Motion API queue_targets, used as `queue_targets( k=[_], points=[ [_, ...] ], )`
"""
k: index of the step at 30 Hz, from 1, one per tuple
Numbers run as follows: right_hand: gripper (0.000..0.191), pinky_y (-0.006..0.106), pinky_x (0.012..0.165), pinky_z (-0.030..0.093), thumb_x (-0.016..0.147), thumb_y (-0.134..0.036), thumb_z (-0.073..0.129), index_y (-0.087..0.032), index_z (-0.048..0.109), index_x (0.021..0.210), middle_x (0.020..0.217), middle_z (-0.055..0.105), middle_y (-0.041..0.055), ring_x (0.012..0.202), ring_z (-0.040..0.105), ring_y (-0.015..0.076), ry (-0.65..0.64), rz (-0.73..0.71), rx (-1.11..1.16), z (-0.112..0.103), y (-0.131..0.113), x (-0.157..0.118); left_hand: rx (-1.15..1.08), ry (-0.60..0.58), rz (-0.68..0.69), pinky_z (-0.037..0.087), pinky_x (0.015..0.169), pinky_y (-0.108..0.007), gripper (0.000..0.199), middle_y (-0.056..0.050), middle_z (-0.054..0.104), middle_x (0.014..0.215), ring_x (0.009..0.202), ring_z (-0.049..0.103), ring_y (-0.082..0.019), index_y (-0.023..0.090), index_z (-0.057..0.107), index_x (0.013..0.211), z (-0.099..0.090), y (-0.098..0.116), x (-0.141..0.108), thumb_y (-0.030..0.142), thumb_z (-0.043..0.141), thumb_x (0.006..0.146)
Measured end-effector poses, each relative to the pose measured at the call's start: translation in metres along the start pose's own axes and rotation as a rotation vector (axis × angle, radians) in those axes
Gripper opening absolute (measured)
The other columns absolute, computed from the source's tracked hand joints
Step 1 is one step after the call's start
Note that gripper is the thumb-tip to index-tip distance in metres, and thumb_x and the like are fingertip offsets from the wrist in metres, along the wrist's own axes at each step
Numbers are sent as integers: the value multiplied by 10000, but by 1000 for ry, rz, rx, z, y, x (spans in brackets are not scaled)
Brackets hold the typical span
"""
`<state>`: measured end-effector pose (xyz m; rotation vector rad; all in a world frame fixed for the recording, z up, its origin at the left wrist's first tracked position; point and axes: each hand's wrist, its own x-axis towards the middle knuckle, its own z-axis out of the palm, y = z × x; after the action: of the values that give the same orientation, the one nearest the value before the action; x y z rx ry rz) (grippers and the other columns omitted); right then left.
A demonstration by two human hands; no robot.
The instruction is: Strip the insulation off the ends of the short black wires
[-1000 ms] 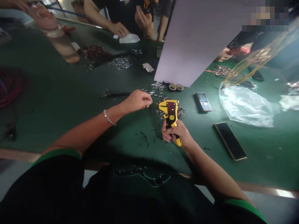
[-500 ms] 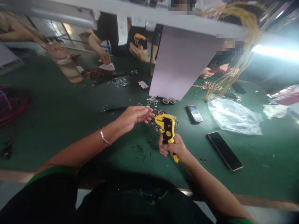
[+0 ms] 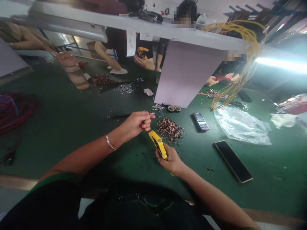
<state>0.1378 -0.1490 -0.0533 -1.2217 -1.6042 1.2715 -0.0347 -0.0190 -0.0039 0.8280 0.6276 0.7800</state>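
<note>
My right hand [image 3: 170, 161] is wrapped round a yellow and black wire stripper [image 3: 158, 143], its head tilted up and to the left. My left hand [image 3: 141, 121] is closed in a pinch, thumb against forefinger, with a thin dark wire [image 3: 150, 111] just showing at the fingertips. The tool's head sits slightly below those fingertips, apart from them. Just right of my left hand lies a pile of short dark and copper-coloured wire pieces [image 3: 169, 129]. A bundle of black wires [image 3: 118, 115] lies behind my left wrist, partly hidden by it.
Small silvery pieces [image 3: 158, 107] and two tape rolls [image 3: 174, 109] lie by an upright panel [image 3: 189, 73]. To the right are a keypad phone [image 3: 200, 121], a smartphone [image 3: 233, 161] and a plastic bag [image 3: 242, 124]. A bottle [image 3: 75, 75] stands far left; co-workers' hands are across the table.
My right hand has turned the wire stripper and brought it left and down, uncovering the pile. My left hand's loose fingers have closed into a pinch. The view has tipped up slightly.
</note>
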Motion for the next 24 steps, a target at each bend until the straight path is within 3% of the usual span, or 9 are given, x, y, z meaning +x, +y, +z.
queue_targets(
  k=[8, 15, 21, 24],
  points=[
    [144, 269, 577, 386, 601, -132, 538, -208, 526, 723, 678, 545, -15, 605, 475, 135, 12, 10, -9, 0, 4, 1, 156, 10, -4, 217, 455, -267, 64, 65, 333, 479, 412, 236, -52, 161, 646, 758, 6, 3, -4, 128, 594, 774],
    [161, 248, 484, 360, 625, -161, 589, -201, 545, 774, 630, 525, -32, 534, 453, 113, -62, 132, 230, -4, 9, 6, 159, 0, -22, 175, 450, -267, 74, 74, 307, 485, 411, 197, -47, 147, 631, 750, -7, -5, 9, 99, 593, 708],
    [184, 232, 447, 355, 592, -140, 595, -191, 545, 762, 640, 517, -43, 492, 444, 88, -89, 186, 277, -4, 12, 6, 181, -89, -52, 165, 449, -259, 31, 76, 283, 470, 407, 182, -41, 139, 649, 738, -15, -5, 9, 142, 622, 752],
    [202, 235, 428, 344, 591, -158, 616, -194, 535, 773, 628, 509, -49, 463, 442, 89, -98, 233, 342, -4, 15, 6, 189, -79, -57, 170, 448, -266, 38, 71, 288, 474, 412, 182, -44, 145, 652, 727, -16, -5, 9, 157, 632, 757]
  ],
)
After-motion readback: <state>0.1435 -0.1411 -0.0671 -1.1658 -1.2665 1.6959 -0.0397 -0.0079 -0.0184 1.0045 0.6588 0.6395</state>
